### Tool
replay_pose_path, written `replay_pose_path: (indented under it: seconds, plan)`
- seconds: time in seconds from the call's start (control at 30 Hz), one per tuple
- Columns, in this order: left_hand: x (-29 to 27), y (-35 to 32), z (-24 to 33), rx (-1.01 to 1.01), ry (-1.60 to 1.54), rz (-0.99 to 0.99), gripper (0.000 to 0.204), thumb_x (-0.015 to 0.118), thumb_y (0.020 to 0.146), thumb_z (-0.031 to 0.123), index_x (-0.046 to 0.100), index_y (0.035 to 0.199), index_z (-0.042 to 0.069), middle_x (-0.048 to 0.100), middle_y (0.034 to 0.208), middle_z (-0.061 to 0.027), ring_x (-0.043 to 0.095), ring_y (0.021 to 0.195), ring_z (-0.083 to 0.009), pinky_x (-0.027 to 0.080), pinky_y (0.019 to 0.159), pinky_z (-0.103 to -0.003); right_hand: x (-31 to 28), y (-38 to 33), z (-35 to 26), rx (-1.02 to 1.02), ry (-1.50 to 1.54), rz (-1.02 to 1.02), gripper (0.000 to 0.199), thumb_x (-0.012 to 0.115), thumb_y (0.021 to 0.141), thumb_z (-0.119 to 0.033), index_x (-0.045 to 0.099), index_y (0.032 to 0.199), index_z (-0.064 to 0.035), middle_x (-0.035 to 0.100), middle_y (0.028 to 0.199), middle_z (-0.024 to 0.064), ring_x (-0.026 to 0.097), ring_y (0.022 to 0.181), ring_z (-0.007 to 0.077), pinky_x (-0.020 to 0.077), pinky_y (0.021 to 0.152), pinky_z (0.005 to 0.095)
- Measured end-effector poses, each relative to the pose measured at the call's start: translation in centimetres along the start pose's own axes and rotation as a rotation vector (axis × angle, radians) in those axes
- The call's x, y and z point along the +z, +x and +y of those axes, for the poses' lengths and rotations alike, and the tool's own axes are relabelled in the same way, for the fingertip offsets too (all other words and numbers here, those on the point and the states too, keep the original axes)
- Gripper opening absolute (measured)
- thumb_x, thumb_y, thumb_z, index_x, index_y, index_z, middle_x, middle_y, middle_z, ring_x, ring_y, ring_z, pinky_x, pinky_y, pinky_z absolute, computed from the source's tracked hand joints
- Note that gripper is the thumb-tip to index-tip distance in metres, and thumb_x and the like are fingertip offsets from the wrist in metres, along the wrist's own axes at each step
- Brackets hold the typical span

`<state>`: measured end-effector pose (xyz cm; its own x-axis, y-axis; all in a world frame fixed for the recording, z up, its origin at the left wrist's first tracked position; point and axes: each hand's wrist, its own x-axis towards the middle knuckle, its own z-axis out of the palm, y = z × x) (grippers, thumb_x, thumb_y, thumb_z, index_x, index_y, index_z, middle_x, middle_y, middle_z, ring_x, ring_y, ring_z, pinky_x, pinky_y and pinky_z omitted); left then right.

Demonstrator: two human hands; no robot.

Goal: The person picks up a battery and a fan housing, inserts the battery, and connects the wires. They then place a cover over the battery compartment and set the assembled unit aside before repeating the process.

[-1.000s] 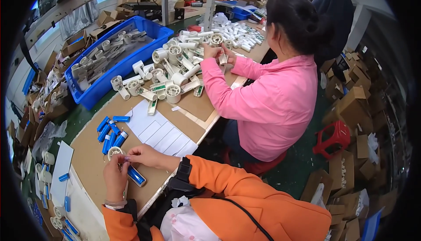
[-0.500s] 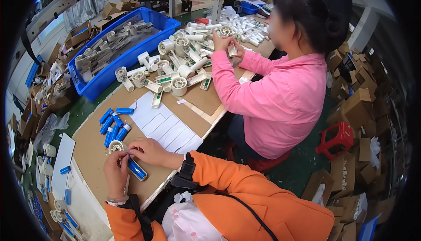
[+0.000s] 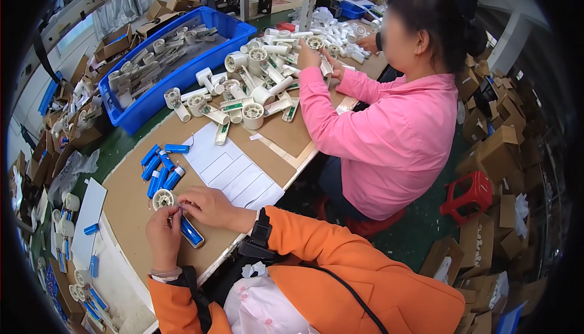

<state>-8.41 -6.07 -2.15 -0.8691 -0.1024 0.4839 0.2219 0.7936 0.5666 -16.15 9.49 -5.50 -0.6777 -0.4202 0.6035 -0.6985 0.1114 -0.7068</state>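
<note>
My left hand (image 3: 163, 240) and my right hand (image 3: 210, 207) meet at the fingertips near the table's front edge, both pinched closed. What they pinch is very small, perhaps wire ends, and mostly hidden by the fingers. Just beyond them lies a white round plastic housing (image 3: 163, 198) with a spoked end; its handle part is covered by my left hand. A blue cylindrical battery (image 3: 192, 233) lies under and beside my fingers. Several more blue batteries (image 3: 159, 174) are heaped past the housing, some with thin wires.
White plastic housings (image 3: 252, 115) with green circuit boards are piled farther back. A blue bin (image 3: 125, 115) holds more parts at back left. Paper sheets (image 3: 240, 179) lie right of the batteries. A co-worker in pink (image 3: 383, 133) handles a housing. A red stool (image 3: 467, 193) stands right.
The whole view has shifted slightly. My hands stay pinched together over the battery. The co-worker's hands have moved a little, and another person's hand shows at the far pile.
</note>
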Motion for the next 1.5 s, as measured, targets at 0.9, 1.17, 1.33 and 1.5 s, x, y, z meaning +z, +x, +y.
replay_pose_path:
  seconds: [0.9, 1.17, 1.33, 1.5]
  plan:
    - [-0.5, 0.1, 0.2, 0.062, 0.146, -0.021, 0.008, 0.066, 0.085, 0.009, 0.070, 0.091, 0.006, 0.066, 0.087, -0.0122, 0.065, 0.079, -0.0327, 0.052, 0.069, -0.038, 0.1, -1.0, 0.6, 0.058, -0.151, -0.215, 0.015, 0.068, 0.075, -0.017, 0.060, 0.086, -0.0093, 0.064, 0.079, 0.0101, 0.064, 0.075, 0.0321, 0.0498, 0.063, 0.0415]
    - [-0.8, -0.3, 0.2, -0.012, 0.132, 0.012, 0.007, 0.066, 0.086, 0.012, 0.069, 0.091, 0.007, 0.067, 0.088, -0.0100, 0.065, 0.079, -0.0306, 0.052, 0.068, -0.038, -0.2, -0.8, 0.0, 0.105, -0.079, -0.250, 0.015, 0.068, 0.076, -0.017, 0.060, 0.086, -0.0093, 0.063, 0.073, 0.0069, 0.063, 0.070, 0.0286, 0.0488, 0.061, 0.0395]
    - [-0.6, -0.2, 0.1, -0.007, 0.133, -0.002, 0.008, 0.066, 0.086, 0.012, 0.069, 0.092, 0.007, 0.067, 0.087, -0.0099, 0.065, 0.079, -0.0305, 0.052, 0.068, -0.038, -0.1, -0.7, -0.4, 0.036, -0.062, -0.243, 0.020, 0.068, 0.075, -0.018, 0.058, 0.089, -0.0087, 0.063, 0.070, 0.0060, 0.063, 0.071, 0.0292, 0.0477, 0.061, 0.0417]
    - [-0.8, -0.2, 0.3, -0.042, 0.083, -0.005, 0.008, 0.067, 0.086, 0.011, 0.069, 0.093, 0.007, 0.067, 0.087, -0.0105, 0.065, 0.080, -0.0309, 0.052, 0.069, -0.038, -0.1, -0.7, -0.4, 0.061, -0.082, -0.313, 0.021, 0.067, 0.075, -0.018, 0.058, 0.091, -0.0077, 0.063, 0.071, 0.0056, 0.063, 0.071, 0.0286, 0.0484, 0.065, 0.0417]
